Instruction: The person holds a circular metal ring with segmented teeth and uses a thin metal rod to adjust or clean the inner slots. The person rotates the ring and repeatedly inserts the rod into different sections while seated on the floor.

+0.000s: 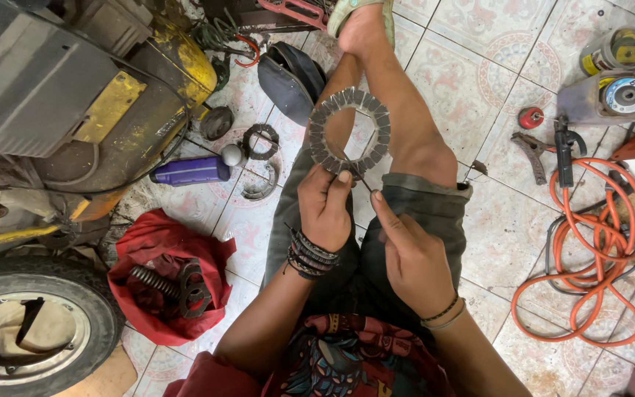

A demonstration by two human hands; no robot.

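Observation:
My left hand (325, 206) holds a round grey clutch plate (350, 131) by its lower rim, upright over my knees. Its ring is set with several rectangular friction pads, and the middle is open. My right hand (409, 254) pinches a thin dark pointed tool (358, 173) whose tip touches the plate's lower edge. I sit on the tiled floor with my legs stretched forward. Bands circle both wrists.
A yellow scooter body (97, 110) and wheel (31, 331) fill the left. A red cloth (163, 242) holds a spring and metal parts. A purple bottle (189, 170), loose rings (261, 141), a black pouch (288, 77), an orange cable coil (597, 265), pliers (532, 151) and an angle grinder (615, 95) lie around.

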